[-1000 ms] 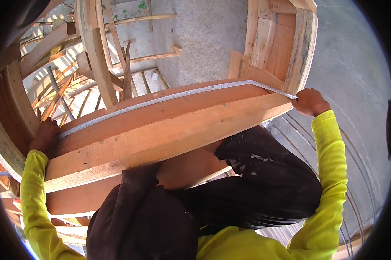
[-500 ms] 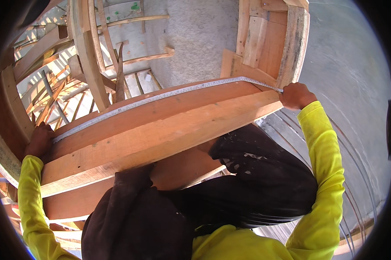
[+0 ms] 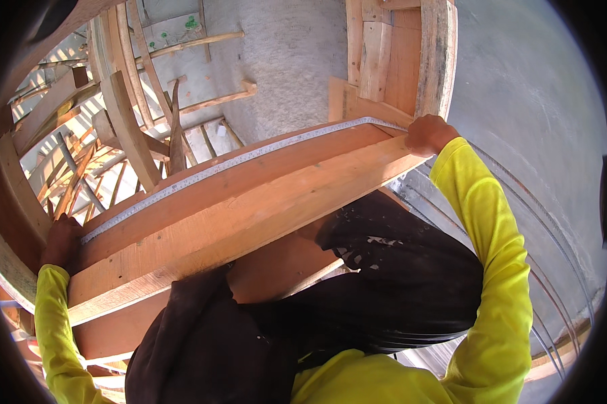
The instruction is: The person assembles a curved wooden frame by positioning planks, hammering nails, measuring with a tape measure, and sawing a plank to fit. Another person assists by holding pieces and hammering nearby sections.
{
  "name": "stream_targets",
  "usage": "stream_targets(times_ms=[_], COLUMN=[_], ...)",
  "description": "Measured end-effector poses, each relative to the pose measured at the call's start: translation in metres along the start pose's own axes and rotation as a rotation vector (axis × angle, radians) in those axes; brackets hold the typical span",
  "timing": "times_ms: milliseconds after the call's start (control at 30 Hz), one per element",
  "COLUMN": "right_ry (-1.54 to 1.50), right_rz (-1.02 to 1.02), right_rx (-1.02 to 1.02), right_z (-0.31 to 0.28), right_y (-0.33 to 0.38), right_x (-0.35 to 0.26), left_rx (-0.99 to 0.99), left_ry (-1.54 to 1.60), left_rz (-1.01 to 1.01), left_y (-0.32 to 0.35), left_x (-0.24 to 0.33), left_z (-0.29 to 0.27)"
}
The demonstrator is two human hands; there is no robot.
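One wooden panel [image 3: 249, 176]: reddish-brown, ran slantwise across the view, lower at the left and higher at the right.
Pale beam [image 3: 249, 210]: one, lay along the near edge of the panel.
Grey concrete [image 3: 519, 114]: smooth, spread over the right side of the room.
Rough ground [image 3: 283, 60]: grey and mottled, showed beyond the panel.
Timber frame [image 3: 436, 64]: one, stood at the panel's far right, pale boards around reddish wood.
Timber pieces [image 3: 129, 131]: many, stood and lay in a jumble at the upper left; overlaps prevented a full count.
Measuring tape [image 3: 283, 143]: one, white, graduated; lay along the top of the panel for most of its length, then bent near the right end toward the right hand [image 3: 430, 135].
Sleeves [image 3: 482, 202]: two, bright yellow-green.
Dark trousers [image 3: 411, 283]: one pair, pale-marked near one knee, below the beam.
Left hand [image 3: 62, 241]: forearm stretched forward; hand in shade at the panel's left end, just beside the tape; grip of its fingers could not be told.
Right hand pose: arm raised and angled inward; fingers curled tight, holding the tape's right end by the beam's tip.
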State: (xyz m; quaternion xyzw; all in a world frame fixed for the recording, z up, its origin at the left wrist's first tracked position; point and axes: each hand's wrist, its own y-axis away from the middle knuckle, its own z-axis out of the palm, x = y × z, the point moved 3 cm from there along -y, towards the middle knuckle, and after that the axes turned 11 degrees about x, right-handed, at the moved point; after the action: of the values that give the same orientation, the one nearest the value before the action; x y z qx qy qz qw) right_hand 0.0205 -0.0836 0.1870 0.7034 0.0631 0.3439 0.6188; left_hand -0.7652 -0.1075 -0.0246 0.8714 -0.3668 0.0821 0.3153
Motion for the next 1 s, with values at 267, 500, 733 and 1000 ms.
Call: stream_targets(times_ms=[267,500,733,1000], right_ry=[-0.029,-0.116,-0.118,-0.142], right_rz=[-0.031,-0.038,-0.041,-0.025], right_rx=[0.038,0.065,0.066,0.065], right_z=[0.003,0.009,0.008,0.007], right_y=[-0.002,-0.003,-0.004,0.001], right_x=[-0.001,0.001,0.001,0.002], left_rx=[-0.036,0.009,0.006,-0.102], left_ry=[0.030,0.132,0.144,0.077], left_rz=[0.040,-0.020,-0.045,0.027], left_y=[-0.009,-0.010,-0.012,-0.012], left_x=[0.010,0.018,0.024,0.017], left_z=[-0.016,-0.022,-0.032,-0.029])
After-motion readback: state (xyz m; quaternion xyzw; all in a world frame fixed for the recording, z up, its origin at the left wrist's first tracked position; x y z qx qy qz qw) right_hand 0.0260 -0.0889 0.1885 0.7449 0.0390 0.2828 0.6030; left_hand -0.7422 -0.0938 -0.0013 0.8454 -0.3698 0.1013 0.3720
